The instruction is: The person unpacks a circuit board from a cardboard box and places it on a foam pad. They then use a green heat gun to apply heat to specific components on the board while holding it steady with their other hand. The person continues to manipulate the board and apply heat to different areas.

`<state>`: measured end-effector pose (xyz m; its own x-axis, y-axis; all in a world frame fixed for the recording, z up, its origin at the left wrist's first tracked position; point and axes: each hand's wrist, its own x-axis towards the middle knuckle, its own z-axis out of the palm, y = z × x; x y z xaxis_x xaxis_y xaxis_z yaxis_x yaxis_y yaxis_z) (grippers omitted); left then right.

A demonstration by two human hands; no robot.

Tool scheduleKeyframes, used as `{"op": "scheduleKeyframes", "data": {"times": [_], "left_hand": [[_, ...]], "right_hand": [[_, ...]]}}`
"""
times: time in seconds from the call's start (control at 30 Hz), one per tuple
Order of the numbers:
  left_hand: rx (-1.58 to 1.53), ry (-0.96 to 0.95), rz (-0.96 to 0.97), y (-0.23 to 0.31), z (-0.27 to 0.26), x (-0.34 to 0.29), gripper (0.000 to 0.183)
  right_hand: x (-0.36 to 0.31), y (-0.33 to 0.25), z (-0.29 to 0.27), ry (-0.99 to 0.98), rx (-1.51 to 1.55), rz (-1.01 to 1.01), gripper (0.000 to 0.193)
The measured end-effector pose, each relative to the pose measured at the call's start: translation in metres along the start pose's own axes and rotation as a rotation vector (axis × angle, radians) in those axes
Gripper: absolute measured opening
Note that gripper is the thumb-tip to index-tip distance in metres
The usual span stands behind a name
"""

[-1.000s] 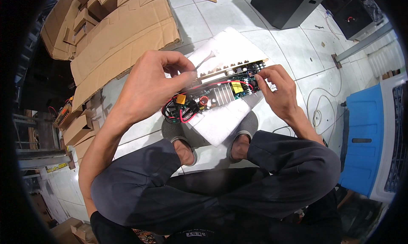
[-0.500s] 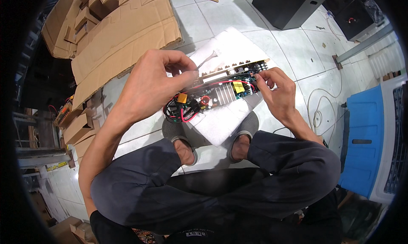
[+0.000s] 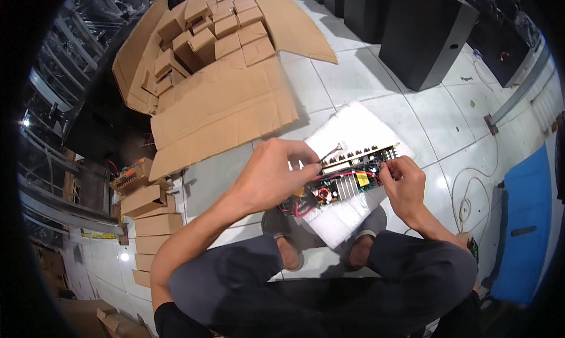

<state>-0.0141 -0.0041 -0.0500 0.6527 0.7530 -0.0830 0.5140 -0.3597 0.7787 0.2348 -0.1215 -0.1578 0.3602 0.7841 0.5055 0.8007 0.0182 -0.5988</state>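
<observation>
An amplifier-like circuit board (image 3: 348,188) lies across a white foam pad (image 3: 356,119) in front of my feet. It carries a silver finned heat sink, a yellow-wrapped part and a row of dark parts along its far edge. My left hand (image 3: 265,172) is over the board's left end, thumb and forefinger closed on a thin cable (image 3: 331,154) with a light plug at its tip. Red and black wires (image 3: 295,207) bunch below that hand. My right hand (image 3: 406,184) pinches at the board's right end; its fingertips hide what is between them.
At the far left, a big open carton (image 3: 223,96) holds several small brown boxes (image 3: 203,42). Black cabinets (image 3: 425,43) stand at the far right. A blue panel (image 3: 525,220) and a loose cable (image 3: 465,205) are to the right. Another board (image 3: 132,176) sits on boxes at left.
My view has tilted up and left, so the scene sits lower and farther right. Both hands stay at the board; the left now covers more of the orange part near its wires.
</observation>
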Motion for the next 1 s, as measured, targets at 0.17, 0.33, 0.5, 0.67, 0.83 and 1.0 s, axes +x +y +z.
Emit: {"op": "scheduleKeyframes", "data": {"times": [0.17, 0.33, 0.5, 0.67, 0.83, 1.0], "left_hand": [[0.006, -0.001, -0.024, 0.0, -0.004, -0.001, 0.023], [0.011, -0.01, -0.01, -0.002, -0.003, -0.001, 0.023], [0.006, -0.01, -0.055, 0.007, -0.004, -0.001, 0.023], [-0.06, -0.015, -0.008, -0.002, 0.0, -0.003, 0.019], [-0.038, -0.008, -0.008, 0.004, -0.003, -0.002, 0.019], [-0.034, 0.021, 0.041, 0.0, -0.002, -0.002, 0.024]], "right_hand": [[0.004, -0.005, 0.005, 0.023, -0.028, -0.039, 0.011], [0.003, -0.006, 0.003, 0.001, -0.023, -0.029, 0.012], [0.004, -0.003, 0.002, 0.018, 0.088, 0.046, 0.012], [0.001, 0.0, 0.003, -0.014, 0.119, 0.096, 0.01], [0.005, -0.002, 0.001, -0.051, 0.17, 0.212, 0.01], [0.006, 0.0, -0.003, -0.112, 0.202, 0.209, 0.009]]}}
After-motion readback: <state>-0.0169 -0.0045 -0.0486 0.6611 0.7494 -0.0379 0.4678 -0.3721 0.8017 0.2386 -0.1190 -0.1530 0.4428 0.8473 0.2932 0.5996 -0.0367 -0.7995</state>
